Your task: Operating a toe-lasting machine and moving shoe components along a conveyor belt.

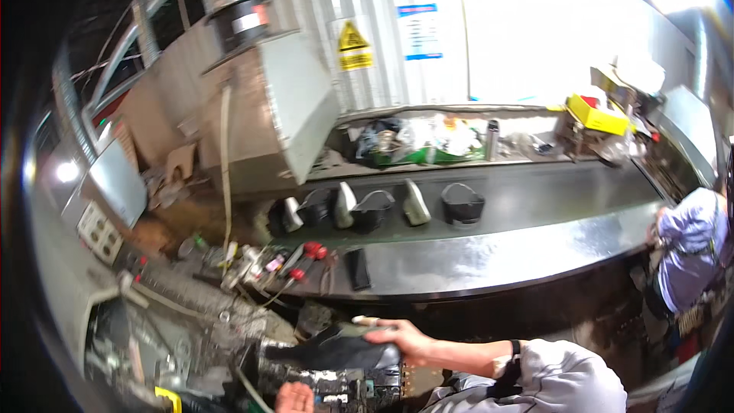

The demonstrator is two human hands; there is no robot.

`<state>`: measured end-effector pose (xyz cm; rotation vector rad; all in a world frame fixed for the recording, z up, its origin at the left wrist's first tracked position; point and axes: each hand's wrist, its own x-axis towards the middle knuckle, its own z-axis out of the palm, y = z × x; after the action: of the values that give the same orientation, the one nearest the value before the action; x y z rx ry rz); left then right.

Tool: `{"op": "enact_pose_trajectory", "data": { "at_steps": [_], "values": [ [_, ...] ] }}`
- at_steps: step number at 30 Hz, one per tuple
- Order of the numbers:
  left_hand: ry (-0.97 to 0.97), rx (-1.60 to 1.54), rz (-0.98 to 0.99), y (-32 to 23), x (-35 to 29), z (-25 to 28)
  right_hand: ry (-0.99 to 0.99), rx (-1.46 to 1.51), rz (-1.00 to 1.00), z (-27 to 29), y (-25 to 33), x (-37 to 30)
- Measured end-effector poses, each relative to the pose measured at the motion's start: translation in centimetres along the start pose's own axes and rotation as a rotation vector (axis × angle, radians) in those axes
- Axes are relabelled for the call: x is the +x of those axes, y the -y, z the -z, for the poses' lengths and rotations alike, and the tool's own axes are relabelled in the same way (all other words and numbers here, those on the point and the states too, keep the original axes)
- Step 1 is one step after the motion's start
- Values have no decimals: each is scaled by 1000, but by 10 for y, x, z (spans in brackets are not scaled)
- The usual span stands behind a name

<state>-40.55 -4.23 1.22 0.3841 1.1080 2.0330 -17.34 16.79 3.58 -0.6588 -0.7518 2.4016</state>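
My right hand (404,338) reaches in from the right, its fingers wrapped round the end of a long dark shoe-shaped piece (329,350), apparently a shoe upper. A small pale covering or tip (365,321) shows at one finger. The piece lies level above a cluttered machine (336,394) with dark metal parts. At the lower edge, my left hand (295,398) shows only in part, below the piece and apart from it. Its fingers are extended side by side, with nothing seen in them.
Beyond the machine runs a dark conveyor belt (535,191) bearing black shoe uppers (463,205) and white sole-like pieces (416,205). A black phone-like slab (357,269) and red-handled tools (312,251) lie at its near edge. Another person (692,248) stands at the far right.
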Motion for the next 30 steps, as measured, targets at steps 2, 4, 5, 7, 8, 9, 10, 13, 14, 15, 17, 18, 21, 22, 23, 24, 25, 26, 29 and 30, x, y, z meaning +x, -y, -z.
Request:
{"op": "enact_pose_trajectory", "data": {
  "at_steps": [2, 4, 5, 7, 8, 9, 10, 13, 14, 15, 17, 18, 21, 22, 23, 24, 25, 26, 29, 30],
  "values": [
    [29, 246, 98, 35, -1, -41, -344, 129, 133, 74, 26, -22],
    [-40, 432, 154, 70, 4, -66, -603, 156, 279, 161, 63, -45],
    [-79, 467, 173, 92, 9, -68, -660, 186, 380, 206, 83, -52],
    [56, 743, 230, 144, 36, -30, -910, 140, 473, 318, 134, -72],
    [87, 842, 216, 155, 35, -64, -847, 214, 572, 392, 163, -92],
    [35, 938, 458, 165, 43, -81, -805, 276, 660, 459, 191, -113],
    [183, 964, 388, 203, 53, -88, -937, 315, 783, 545, 219, -171],
    [297, 1185, 158, 219, 57, -81, -1419, 513, 796, 577, 253, -113],
    [355, 1174, 133, 228, 61, -82, -1391, 458, 771, 591, 259, -100],
    [415, 1164, 109, 234, 67, -85, -1362, 405, 747, 603, 259, -85],
    [344, 1214, -12, 232, 72, -111, -808, 242, 811, 602, 228, -23],
    [371, 1304, 29, 231, 76, -116, -1002, 156, 650, 591, 225, 13],
    [524, 1276, 112, 250, 104, -149, -967, 369, 338, 597, 218, 66],
    [528, 1310, 6, 243, 110, -160, -1048, 318, 371, 557, 208, 114],
    [525, 1342, -106, 234, 114, -163, -1115, 254, 409, 497, 206, 157],
    [568, 1346, -82, 236, 128, -173, -1103, 243, 401, 491, 217, 160],
    [616, 1350, -60, 242, 146, -180, -1118, 285, 444, 487, 226, 164],
    [660, 1335, -95, 256, 162, -190, -1144, 332, 495, 487, 233, 163],
    [821, 1304, -129, 292, 204, -222, -845, 230, 799, 486, 253, 114],
    [851, 1304, -193, 293, 214, -235, -791, 277, 800, 447, 252, 98]
  ]
}}
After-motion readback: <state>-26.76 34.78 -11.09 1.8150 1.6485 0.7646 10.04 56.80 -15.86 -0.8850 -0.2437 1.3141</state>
